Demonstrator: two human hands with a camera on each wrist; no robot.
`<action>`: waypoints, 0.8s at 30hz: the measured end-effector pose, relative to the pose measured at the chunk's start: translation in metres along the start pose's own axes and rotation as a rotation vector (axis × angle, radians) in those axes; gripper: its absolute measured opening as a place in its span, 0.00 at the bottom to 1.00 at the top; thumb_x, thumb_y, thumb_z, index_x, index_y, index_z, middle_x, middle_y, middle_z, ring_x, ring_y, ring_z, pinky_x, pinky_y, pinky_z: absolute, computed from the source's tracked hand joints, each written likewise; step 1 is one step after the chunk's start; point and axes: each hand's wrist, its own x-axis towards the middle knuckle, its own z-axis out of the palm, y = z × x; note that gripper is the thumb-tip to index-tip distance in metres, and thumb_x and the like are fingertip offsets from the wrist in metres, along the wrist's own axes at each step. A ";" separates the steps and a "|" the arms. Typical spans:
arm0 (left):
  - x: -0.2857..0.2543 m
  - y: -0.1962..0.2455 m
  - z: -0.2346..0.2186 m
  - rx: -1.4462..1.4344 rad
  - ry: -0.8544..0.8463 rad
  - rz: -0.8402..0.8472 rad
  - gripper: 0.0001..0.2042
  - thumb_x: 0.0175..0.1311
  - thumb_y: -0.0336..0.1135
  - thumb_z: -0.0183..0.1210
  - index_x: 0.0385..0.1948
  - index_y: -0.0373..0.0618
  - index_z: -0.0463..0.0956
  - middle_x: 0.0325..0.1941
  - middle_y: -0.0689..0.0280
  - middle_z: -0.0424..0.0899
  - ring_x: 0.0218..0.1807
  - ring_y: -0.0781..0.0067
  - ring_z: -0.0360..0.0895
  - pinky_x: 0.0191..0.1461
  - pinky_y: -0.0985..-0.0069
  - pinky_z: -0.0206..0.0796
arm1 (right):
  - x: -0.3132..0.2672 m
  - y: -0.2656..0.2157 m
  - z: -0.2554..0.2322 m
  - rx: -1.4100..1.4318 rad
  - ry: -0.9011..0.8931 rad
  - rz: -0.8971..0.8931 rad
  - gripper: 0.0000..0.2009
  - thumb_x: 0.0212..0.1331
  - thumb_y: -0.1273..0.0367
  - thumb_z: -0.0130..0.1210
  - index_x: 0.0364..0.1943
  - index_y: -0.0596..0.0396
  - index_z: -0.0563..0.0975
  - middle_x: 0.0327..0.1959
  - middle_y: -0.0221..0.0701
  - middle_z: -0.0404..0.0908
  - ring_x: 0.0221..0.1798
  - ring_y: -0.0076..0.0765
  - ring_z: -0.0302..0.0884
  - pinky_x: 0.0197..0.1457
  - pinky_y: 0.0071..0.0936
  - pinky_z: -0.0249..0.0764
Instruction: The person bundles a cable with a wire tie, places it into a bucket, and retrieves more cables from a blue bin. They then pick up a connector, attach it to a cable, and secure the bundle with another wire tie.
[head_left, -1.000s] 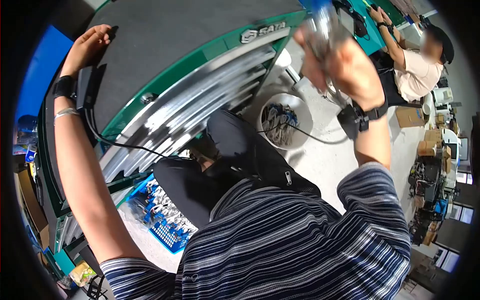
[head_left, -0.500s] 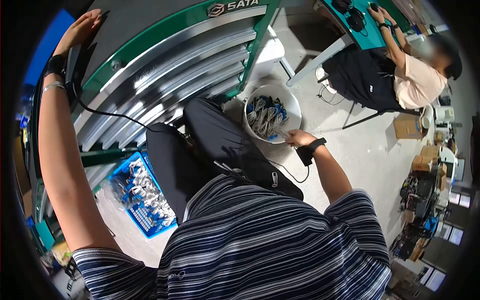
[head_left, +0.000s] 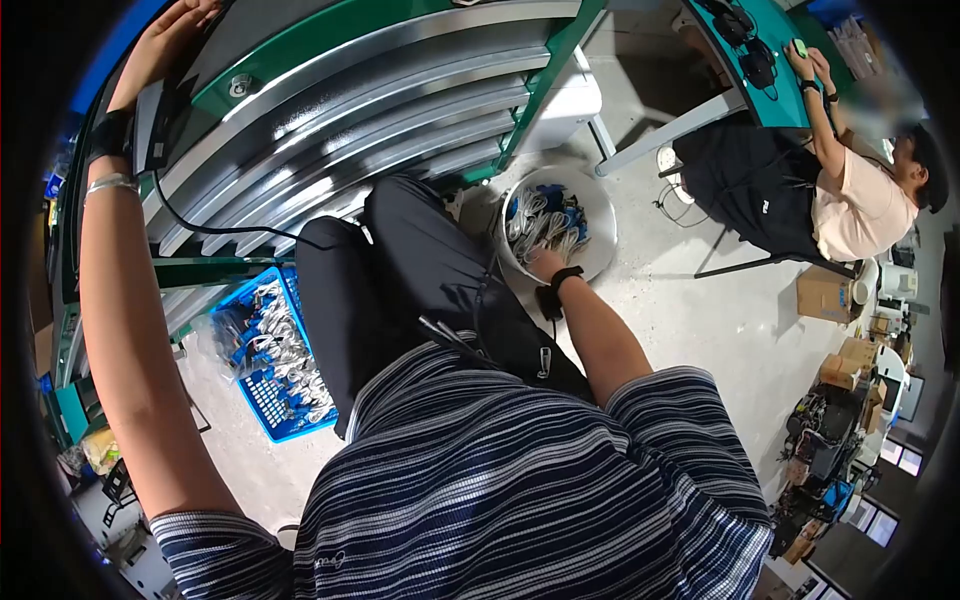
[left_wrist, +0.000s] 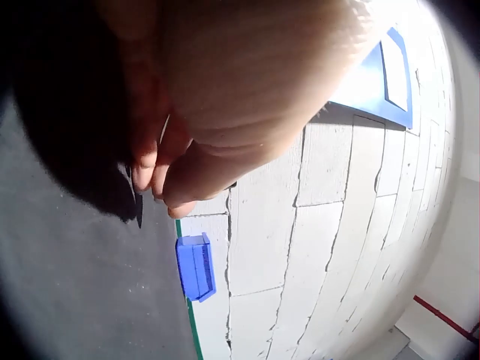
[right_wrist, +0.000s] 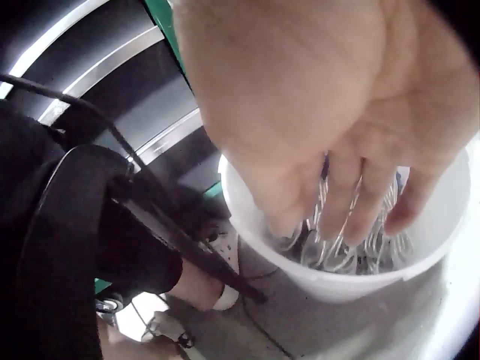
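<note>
My right hand [head_left: 545, 264] reaches over the near rim into a white bucket [head_left: 603, 222]. In the right wrist view its fingers [right_wrist: 341, 199] point down, spread apart, over coiled grey cables [right_wrist: 379, 244]. More bundled cables with blue connectors [head_left: 545, 208] fill the bucket in the head view. My left hand [head_left: 178, 28] rests at the dark top of a tool cabinet [head_left: 225, 50], at the upper left. Its fingers lie loosely bent with nothing between them in the left wrist view, close to the dark surface [left_wrist: 90, 277].
A blue basket [head_left: 265, 405] of cables with white and blue parts stands on the floor beside my legs. Metal-edged cabinet drawers [head_left: 400, 110] are ahead. A seated person [head_left: 860, 205] works at a green-topped table [head_left: 770, 100] on the right. A blue bin [left_wrist: 196, 268] sits past the cabinet edge.
My right hand has come down from high at the upper right, where it held a blurred silvery and blue thing, to the bucket, and now reaches inside. My left hand stays on the cabinet top.
</note>
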 end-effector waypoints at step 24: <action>-0.037 0.036 0.045 0.358 0.576 -0.312 0.18 0.70 0.36 0.52 0.57 0.37 0.72 0.58 0.62 0.77 0.64 0.73 0.70 0.73 0.76 0.52 | 0.118 -0.006 0.008 0.513 -0.209 0.036 0.27 0.59 0.69 0.54 0.64 0.56 0.66 0.66 0.47 0.67 0.68 0.53 0.62 0.69 0.42 0.61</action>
